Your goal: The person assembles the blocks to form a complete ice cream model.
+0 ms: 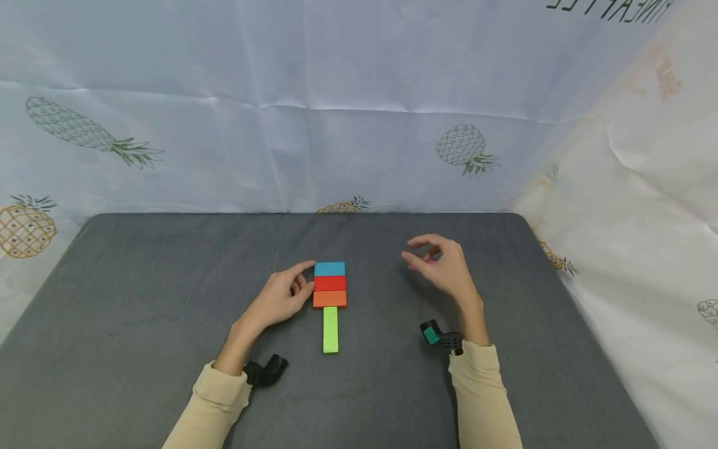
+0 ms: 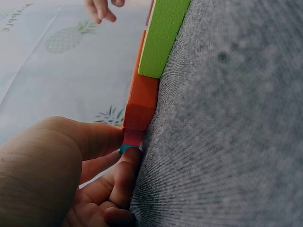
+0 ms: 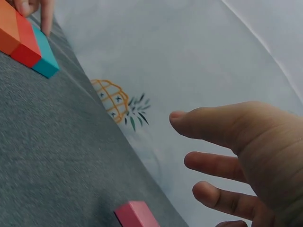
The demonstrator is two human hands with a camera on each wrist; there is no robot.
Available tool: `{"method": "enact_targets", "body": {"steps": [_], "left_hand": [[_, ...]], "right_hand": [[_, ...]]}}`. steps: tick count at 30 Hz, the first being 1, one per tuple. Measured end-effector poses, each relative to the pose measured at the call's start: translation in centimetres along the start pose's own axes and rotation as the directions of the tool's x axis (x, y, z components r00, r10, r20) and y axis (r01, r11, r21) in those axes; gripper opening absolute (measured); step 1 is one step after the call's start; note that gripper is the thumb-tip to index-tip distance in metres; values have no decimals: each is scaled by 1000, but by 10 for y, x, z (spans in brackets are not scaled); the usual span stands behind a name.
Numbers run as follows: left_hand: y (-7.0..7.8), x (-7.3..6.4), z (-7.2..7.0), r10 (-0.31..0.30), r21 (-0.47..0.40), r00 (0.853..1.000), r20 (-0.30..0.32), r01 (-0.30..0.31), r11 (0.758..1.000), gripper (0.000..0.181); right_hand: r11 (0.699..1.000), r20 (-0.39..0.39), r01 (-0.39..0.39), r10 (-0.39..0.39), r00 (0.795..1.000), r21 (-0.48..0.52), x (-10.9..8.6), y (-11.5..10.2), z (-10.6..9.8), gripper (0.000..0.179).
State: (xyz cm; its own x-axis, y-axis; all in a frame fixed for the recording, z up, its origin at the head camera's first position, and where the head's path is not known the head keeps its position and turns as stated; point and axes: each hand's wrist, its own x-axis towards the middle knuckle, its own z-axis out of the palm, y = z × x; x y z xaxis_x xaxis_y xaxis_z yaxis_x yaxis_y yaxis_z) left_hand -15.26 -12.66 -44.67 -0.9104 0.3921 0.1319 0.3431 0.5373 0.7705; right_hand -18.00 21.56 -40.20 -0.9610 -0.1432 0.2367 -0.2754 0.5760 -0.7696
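Note:
Blue (image 1: 330,269), red (image 1: 330,283) and orange (image 1: 330,299) blocks lie side by side on the grey table, forming a rectangle. A light green block (image 1: 330,330) extends lengthwise from the orange one toward the person. The left hand (image 1: 277,297) rests at the rectangle's left side, its index fingertip at the blue block's corner and its thumb by the red and orange blocks. Off to the right, the right hand (image 1: 449,268) hovers with thumb and fingers apart, holding nothing. A pink block (image 3: 137,215) lies under it, mostly hidden in the head view.
The grey cloth-covered table (image 1: 168,280) ends at a white pineapple-print curtain (image 1: 280,143) behind, which continues along the right side. Black wrist-worn devices sit at the left wrist (image 1: 266,370) and right wrist (image 1: 440,337), just above the table.

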Motion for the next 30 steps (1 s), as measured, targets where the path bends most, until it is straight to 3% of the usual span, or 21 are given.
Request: {"method": "enact_targets", "body": {"steps": [11, 19, 30], "left_hand": [[1, 1, 0, -18, 4, 1000, 8, 18, 1000, 44], [1, 0, 0, -2, -4, 1000, 0, 2, 1000, 43], [1, 0, 0, -11, 2, 1000, 5, 11, 1000, 45]], "right_hand": [[997, 5, 21, -20, 1000, -71, -4, 13, -13, 35], [994, 41, -47, 51, 998, -102, -6, 22, -21, 38], [973, 113, -69, 96, 989, -219, -10, 38, -24, 42]]}}
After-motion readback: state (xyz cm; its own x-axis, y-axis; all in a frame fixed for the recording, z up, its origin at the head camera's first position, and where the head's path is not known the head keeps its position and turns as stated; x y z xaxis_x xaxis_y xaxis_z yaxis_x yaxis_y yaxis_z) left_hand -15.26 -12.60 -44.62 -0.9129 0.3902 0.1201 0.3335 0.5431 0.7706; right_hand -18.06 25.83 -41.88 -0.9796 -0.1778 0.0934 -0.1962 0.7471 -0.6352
